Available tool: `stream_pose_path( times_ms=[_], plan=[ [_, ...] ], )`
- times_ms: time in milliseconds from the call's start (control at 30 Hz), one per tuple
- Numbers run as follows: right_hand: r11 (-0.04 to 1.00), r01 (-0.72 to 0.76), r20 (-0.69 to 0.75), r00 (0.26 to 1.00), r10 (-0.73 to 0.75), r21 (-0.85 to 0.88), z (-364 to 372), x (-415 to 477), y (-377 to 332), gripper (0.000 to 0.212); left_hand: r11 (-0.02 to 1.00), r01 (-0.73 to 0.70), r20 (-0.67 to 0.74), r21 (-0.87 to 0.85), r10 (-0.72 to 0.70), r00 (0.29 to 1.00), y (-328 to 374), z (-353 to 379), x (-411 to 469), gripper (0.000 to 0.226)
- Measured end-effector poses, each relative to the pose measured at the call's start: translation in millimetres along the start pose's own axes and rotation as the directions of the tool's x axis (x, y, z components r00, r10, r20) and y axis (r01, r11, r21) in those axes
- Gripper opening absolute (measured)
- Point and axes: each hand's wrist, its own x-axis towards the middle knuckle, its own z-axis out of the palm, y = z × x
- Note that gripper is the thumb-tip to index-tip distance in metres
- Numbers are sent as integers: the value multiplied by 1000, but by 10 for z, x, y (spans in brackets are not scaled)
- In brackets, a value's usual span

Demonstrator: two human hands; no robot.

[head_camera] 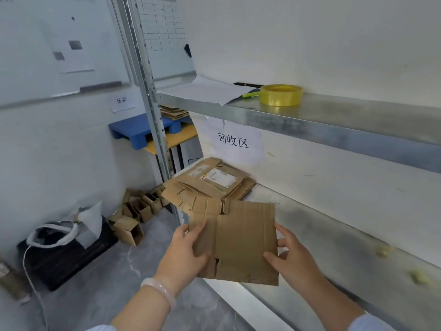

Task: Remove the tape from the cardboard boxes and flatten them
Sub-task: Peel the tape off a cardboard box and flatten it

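A flattened brown cardboard box (pixel 241 242) is held level over the front edge of the lower metal shelf (pixel 334 237). My left hand (pixel 186 252) grips its left edge, thumb on top. My right hand (pixel 291 254) holds its right edge, thumb on the top face. Just beyond it, a stack of flattened boxes (pixel 212 185) lies on the same shelf under a paper sign. Several small boxes still standing in shape (pixel 136 216) sit on the floor to the left.
The upper shelf (pixel 310 113) carries a roll of yellow tape (pixel 281 94), pens and a paper sheet. Crumpled tape scraps (pixel 418 275) lie on the lower shelf at right. A black crate with a bag (pixel 64 247) stands on the floor. A blue pallet (pixel 140 132) rests on a small table.
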Motion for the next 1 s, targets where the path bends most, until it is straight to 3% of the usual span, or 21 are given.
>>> stream_pose_path(
  times_ms=[267,433,633,800,1000],
  plan=[
    [1000,-1,29,1000,1,-14,305,1080,-368,77,994,31,-47,102,-27,999,-249,-328,1132,63],
    [997,-76,31,997,76,-11,537,1604,-565,82,987,1,-26,158,3,1000,-463,-448,1769,58],
    [970,-222,-70,971,229,97,846,2162,-732,74,989,-5,92,149,-9,996,-794,-538,2573,55],
    [906,-331,-132,918,374,265,1174,2441,-890,55,961,-94,175,259,49,983,-1126,-580,3177,56],
    [863,-413,-229,846,481,291,1470,2595,-1037,58,968,-226,339,107,178,924,-1311,-484,3791,53]
  ],
)
